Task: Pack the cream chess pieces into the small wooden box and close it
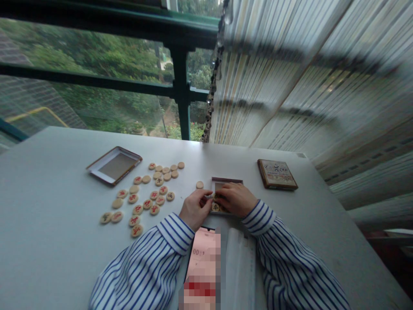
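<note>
My left hand (197, 208) is at the left rim of a shallow open box (227, 179), thumb and fingers pinched at a wooden xiangqi piece partly hidden between both hands. Reaching over the box from the right, my right hand (238, 199) has its fingers curled down on a piece at the box's left side. A piece with a black character (215, 207) lies inside, near the front left corner. My right hand covers much of the box's interior. Just behind my left hand, a blank-faced piece (199, 184) rests on the table.
Several xiangqi pieces (147, 204), some with red or black characters, are scattered on the white table (64, 193). An open box lid (116, 165) lies at the left and a closed decorated box (277, 174) at the right. Between my forearms is a phone (202, 254).
</note>
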Available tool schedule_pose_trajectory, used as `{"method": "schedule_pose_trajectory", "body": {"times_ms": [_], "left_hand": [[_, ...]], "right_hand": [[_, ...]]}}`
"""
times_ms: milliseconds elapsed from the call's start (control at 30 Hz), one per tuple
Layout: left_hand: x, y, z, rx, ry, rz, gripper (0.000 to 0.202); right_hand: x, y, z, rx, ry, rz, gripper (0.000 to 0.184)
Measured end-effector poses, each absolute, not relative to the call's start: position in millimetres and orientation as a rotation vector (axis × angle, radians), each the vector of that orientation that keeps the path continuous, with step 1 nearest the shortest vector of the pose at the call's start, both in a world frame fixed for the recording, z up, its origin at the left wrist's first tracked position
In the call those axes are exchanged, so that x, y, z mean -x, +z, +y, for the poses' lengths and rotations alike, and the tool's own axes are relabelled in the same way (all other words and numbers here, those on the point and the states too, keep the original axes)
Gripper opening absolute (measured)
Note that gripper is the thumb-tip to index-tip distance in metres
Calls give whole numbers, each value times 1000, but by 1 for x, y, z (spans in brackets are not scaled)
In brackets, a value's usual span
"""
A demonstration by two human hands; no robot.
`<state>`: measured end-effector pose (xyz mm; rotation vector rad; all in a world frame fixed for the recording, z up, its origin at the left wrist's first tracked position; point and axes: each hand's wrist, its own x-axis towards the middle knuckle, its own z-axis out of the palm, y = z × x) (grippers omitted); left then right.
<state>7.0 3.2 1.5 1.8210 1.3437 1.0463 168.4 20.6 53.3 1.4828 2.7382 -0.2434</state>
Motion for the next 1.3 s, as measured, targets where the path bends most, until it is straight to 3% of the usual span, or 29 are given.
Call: {"method": "schedule_pose_trajectory", "body": {"times_ms": [1300], "left_hand": [[-7, 0, 3, -1835, 1058, 1327, 18]], "right_hand": [[-166, 59, 18, -1440, -296, 2730, 22]]}}
